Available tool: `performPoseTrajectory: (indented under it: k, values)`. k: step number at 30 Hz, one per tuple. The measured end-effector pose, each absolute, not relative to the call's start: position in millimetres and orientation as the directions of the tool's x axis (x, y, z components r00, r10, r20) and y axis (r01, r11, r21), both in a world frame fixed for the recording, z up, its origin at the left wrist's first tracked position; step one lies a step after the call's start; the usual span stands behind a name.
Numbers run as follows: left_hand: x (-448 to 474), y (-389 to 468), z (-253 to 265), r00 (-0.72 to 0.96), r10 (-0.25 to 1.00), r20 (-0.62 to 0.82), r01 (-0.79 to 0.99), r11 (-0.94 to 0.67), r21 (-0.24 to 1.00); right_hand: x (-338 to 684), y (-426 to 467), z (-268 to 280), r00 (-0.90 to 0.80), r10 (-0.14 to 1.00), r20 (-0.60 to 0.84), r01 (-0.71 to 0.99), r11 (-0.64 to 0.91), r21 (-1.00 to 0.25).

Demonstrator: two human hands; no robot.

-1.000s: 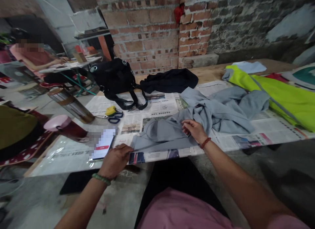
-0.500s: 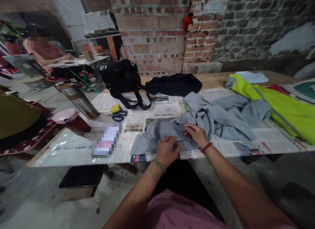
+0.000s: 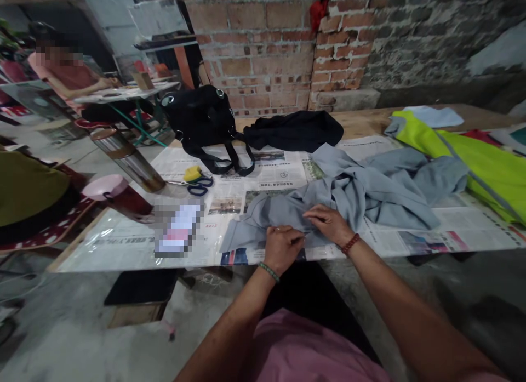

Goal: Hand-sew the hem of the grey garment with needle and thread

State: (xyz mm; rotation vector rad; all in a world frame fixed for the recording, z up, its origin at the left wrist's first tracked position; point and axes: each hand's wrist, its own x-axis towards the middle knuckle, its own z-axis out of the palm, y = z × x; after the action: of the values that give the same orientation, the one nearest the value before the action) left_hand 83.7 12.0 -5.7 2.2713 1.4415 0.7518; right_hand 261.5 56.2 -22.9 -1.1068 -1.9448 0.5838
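Looking at the left hand [image 3: 282, 249], what are you seeing?

It is bending over the near part of the grey cloth [image 3: 380, 193], its thumb and fingertips lying close together. Whether they are gripping anything, I cannot tell.

And the right hand [image 3: 331, 226]?

It is facing the left one from just beside it, also over the cloth, with fingers curling toward the thumb. I cannot tell whether it is pinching fabric.

Where is the cloth lying?

It is lying crumpled on newspaper [image 3: 271, 180] that is covering much of the surface [image 3: 365, 125], spreading from the near edge toward a yellow-green garment [image 3: 489, 168] on the right.

What else is sitting there?

A dark garment [image 3: 293, 131] is lying behind it, beside a black bag [image 3: 199, 116]. On the left, a phone [image 3: 179, 228] is resting near scissors [image 3: 199, 185] and a pink-lidded bottle [image 3: 130, 203].
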Motion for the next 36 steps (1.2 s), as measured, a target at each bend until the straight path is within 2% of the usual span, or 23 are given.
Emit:
performPoseTrajectory:
  k: [8, 12, 30, 33, 36]
  values:
    - [84, 12, -7, 0.329, 0.913, 0.24, 0.684, -0.406, 0.606, 283, 59, -12, -0.549, 0.739, 0.392, 0.559, 0.673, -0.485]
    - [86, 13, -9, 0.299, 0.925, 0.233, 0.687, -0.378, 0.621, 285, 55, -11, -0.602, 0.709, 0.367, 0.557, 0.702, -0.443]
    - [84, 13, -9, 0.307, 0.923, 0.231, 0.675, -0.382, 0.631, 284, 55, -4, -0.646, 0.687, 0.333, 0.507, 0.712, -0.485]
    - [85, 14, -10, 0.307, 0.918, 0.251, 0.671, -0.396, 0.627, 279, 52, 1, -0.619, 0.723, 0.307, 0.497, 0.663, -0.559]
    - [84, 14, -12, 0.309, 0.913, 0.266, 0.665, -0.407, 0.626, 271, 50, 6, -0.521, 0.817, 0.246, 0.507, 0.528, -0.681]
